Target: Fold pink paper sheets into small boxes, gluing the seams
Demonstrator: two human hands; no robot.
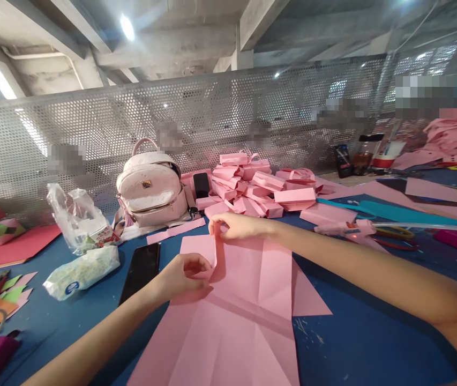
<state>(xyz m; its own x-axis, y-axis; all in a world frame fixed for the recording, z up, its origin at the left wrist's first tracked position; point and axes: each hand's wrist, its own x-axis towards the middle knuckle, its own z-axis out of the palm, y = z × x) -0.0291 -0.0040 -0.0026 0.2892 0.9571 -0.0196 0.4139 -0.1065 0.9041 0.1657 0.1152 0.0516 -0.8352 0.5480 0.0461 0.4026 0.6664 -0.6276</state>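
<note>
Head view: your left hand and right hand pinched creased pink paper by a raised flap, not yet flat; folded pieces sat piled behind.

Perforated metal panel ran behind blue counter. Bare concrete beams crossed the ceiling; bright lamp glared upper left.

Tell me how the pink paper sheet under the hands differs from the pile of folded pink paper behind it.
The pink paper sheet lies mostly spread out and creased; the pile of folded pink paper consists of compact, box-like pieces.
The sheet is broad; each piece in the pile is much smaller.
The left hand and right hand pinch the sheet's raised fold; the pile sits heaped beyond them.
Both are pink.
</note>
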